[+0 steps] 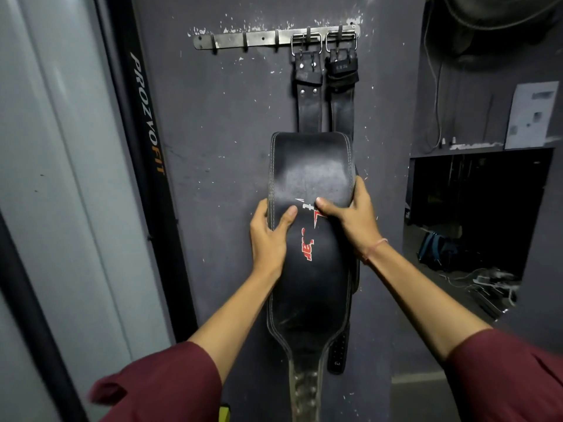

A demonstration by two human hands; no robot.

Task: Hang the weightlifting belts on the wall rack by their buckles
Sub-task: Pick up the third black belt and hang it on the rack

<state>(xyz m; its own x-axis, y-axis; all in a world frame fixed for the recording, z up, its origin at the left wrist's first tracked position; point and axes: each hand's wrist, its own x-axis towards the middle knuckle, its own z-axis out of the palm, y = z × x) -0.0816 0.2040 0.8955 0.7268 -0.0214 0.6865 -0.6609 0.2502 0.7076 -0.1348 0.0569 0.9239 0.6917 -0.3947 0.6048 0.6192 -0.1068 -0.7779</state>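
I grip a wide black belt (pixel 307 178) with red lettering, left hand (pixel 268 236) and right hand (pixel 350 217) clasping its edges; its buckle seems hidden from view.

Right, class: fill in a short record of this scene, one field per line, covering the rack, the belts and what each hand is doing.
rack: metal strip of hooks fixed to the dark wall
hooks in use: the two at the right end
hanging belts: left belt and right belt, each hung by its buckle
free hooks: three, to the left
held belt: wide black belt, red logo, folded over at the top
left hand: grips the belt's left edge
right hand: grips the belt's right edge
held belt's buckle: not visible
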